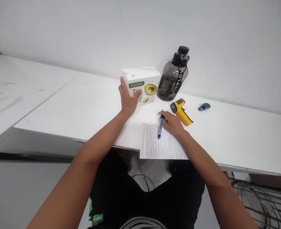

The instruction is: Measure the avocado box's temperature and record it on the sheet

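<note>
My left hand [129, 101] grips a white box [144, 76] by its left side, with the thumb across the front. The box bears a green label reading NutriMotion and pictures of cut avocados; its base appears to be on the table. My right hand [172, 122] has its fingers closed about the upper part of a blue pen [160, 127]. That pen slants over a printed sheet of paper [154, 148], which carries rows of small print and overhangs the table's front edge. Just beyond the right hand lies a yellow infrared thermometer [183, 115].
A large dark translucent water bottle [170, 78] with a lettered strap stands right of the box, near the wall [83, 35]. Farther right on the white table [240, 133] sits a small blue object [204, 107]. A wire rack [266, 203] is below at right.
</note>
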### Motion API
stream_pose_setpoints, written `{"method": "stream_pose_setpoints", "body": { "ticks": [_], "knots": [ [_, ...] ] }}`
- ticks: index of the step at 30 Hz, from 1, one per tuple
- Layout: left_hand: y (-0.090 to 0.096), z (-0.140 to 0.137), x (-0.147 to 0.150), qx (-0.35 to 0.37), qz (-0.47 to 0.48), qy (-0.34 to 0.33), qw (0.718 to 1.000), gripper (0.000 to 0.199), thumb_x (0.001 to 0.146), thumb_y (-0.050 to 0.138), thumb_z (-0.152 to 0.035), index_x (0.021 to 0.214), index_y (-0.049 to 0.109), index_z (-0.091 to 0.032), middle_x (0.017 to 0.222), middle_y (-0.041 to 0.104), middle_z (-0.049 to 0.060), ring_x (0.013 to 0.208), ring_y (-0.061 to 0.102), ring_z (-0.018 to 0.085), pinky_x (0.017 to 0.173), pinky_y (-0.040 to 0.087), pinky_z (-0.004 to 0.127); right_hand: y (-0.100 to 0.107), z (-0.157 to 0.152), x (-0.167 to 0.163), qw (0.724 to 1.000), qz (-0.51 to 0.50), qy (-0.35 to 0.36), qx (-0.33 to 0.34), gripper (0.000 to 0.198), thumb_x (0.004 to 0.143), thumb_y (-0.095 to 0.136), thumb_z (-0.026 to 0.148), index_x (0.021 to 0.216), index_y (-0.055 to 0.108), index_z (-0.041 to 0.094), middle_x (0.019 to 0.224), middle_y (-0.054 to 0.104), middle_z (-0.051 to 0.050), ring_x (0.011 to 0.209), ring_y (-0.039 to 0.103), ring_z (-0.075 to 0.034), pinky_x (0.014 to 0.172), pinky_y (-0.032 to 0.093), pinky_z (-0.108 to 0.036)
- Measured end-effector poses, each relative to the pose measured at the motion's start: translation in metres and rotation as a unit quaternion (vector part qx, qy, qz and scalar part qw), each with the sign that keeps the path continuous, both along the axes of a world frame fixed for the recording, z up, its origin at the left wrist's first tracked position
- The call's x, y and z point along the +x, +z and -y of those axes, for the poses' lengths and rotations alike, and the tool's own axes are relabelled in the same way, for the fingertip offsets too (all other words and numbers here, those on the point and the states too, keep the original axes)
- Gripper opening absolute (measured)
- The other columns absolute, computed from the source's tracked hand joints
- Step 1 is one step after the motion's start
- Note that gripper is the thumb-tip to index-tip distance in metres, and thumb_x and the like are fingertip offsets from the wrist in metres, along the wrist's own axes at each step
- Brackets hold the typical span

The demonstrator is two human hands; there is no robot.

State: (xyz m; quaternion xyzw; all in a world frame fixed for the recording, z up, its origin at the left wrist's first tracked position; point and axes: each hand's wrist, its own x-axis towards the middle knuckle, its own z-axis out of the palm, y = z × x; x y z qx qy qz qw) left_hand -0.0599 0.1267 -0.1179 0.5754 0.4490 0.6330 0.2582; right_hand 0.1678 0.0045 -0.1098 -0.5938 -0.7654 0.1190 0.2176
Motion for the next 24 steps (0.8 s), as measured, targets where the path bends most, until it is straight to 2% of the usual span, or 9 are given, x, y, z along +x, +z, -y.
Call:
{"method": "stream_pose_setpoints", "body": {
  "ticks": [8, 11, 15, 17, 20, 22, 24],
  "knots": [
    [0.002, 0.001, 0.000, -0.004, -0.005, 0.003, 1.000, 0.103, 0.075, 0.072, -0.067, 0.157, 0.016, -0.039, 0.151, 0.033, 0.011, 0.149, 0.029, 0.034, 0.125, 0.024, 0.052, 0.005, 0.001, -0.006, 0.998, 0.043, -0.023, -0.036, 0.054, 0.096, 0.043, 0.027, 0.149, 0.045, 0.018, 0.109, 0.072, -0.011, 0.090, 0.066, -0.026, 0.077, 0.049, -0.036],
    [0.003, 0.002, 0.000, -0.009, -0.002, 0.002, 1.000, 0.104, 0.075, 0.073, -0.066, 0.157, 0.015, -0.038, 0.151, 0.033, 0.012, 0.149, 0.029, 0.034, 0.125, 0.024, 0.053, 0.008, -0.001, -0.003, 0.997, 0.059, -0.054, -0.022, 0.060, 0.096, 0.041, 0.028, 0.154, 0.036, 0.019, 0.103, 0.073, -0.010, 0.081, 0.064, -0.026, 0.072, 0.047, -0.036],
    [0.001, 0.000, -0.001, -0.006, 0.004, 0.002, 1.000, 0.104, 0.075, 0.075, -0.064, 0.157, 0.017, -0.039, 0.151, 0.033, 0.011, 0.150, 0.028, 0.034, 0.125, 0.024, 0.052, 0.014, -0.006, 0.013, 0.982, 0.075, -0.163, 0.056, 0.048, 0.096, 0.039, 0.030, 0.140, 0.053, 0.018, 0.115, 0.068, -0.015, 0.096, 0.062, -0.030, 0.080, 0.045, -0.040],
    [0.000, -0.002, -0.001, -0.002, 0.004, 0.004, 1.000, 0.104, 0.075, 0.075, -0.064, 0.157, 0.017, -0.039, 0.152, 0.033, 0.011, 0.150, 0.028, 0.034, 0.125, 0.025, 0.052, 0.017, -0.009, 0.024, 0.969, 0.096, -0.219, 0.069, 0.045, 0.094, 0.043, 0.035, 0.134, 0.056, 0.017, 0.121, 0.064, -0.018, 0.105, 0.059, -0.034, 0.085, 0.043, -0.044],
    [-0.002, -0.005, -0.001, 0.011, 0.011, 0.004, 1.000, 0.104, 0.074, 0.076, -0.063, 0.156, 0.018, -0.039, 0.153, 0.030, 0.010, 0.149, 0.031, 0.033, 0.123, 0.029, 0.050, 0.017, -0.012, 0.037, 0.950, 0.113, -0.287, 0.049, 0.071, 0.087, 0.057, 0.047, 0.147, 0.039, 0.012, 0.128, 0.058, -0.024, 0.115, 0.053, -0.041, 0.089, 0.041, -0.050],
    [-0.004, -0.007, 0.000, 0.016, 0.019, 0.003, 1.000, 0.103, 0.073, 0.077, -0.062, 0.155, 0.020, -0.039, 0.154, 0.029, 0.010, 0.148, 0.032, 0.032, 0.122, 0.032, 0.049, 0.015, -0.014, 0.042, 0.946, 0.106, -0.307, 0.008, 0.088, 0.083, 0.062, 0.053, 0.152, 0.028, 0.010, 0.130, 0.056, -0.027, 0.116, 0.052, -0.043, 0.089, 0.041, -0.052],
    [-0.005, -0.008, 0.000, 0.020, 0.026, 0.000, 0.999, 0.102, 0.072, 0.079, -0.060, 0.154, 0.022, -0.038, 0.154, 0.030, 0.011, 0.147, 0.034, 0.033, 0.121, 0.033, 0.050, 0.014, -0.016, 0.043, 0.945, 0.100, -0.309, -0.041, 0.090, 0.083, 0.063, 0.056, 0.152, 0.028, 0.009, 0.131, 0.057, -0.027, 0.117, 0.053, -0.042, 0.090, 0.042, -0.051]
  ]
}}
